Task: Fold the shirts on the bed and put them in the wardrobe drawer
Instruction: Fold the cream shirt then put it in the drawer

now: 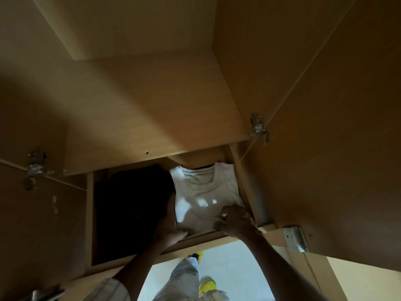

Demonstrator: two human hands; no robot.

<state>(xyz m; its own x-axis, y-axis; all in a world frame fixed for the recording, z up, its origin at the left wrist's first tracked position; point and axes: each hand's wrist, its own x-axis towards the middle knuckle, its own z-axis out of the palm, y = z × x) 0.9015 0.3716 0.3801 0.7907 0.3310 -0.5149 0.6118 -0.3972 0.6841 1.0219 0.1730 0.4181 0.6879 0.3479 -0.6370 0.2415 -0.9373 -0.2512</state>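
A folded white shirt (204, 196) lies in the right half of the open wardrobe drawer (89, 213), collar toward the back. My left hand (171, 222) holds its left edge, fingers slid down beside and under the fabric. My right hand (234, 220) grips the shirt's front right corner at the drawer's front rim. Dark folded clothing (132, 205) fills the drawer's left half, touching the white shirt.
A wooden shelf (152, 109) overhangs the back of the drawer. Open wardrobe doors (338, 148) stand on both sides with metal hinges (258, 129). A metal bracket (295, 237) sits at the right front. Below are the pale floor and my legs in yellow shoes (206, 285).
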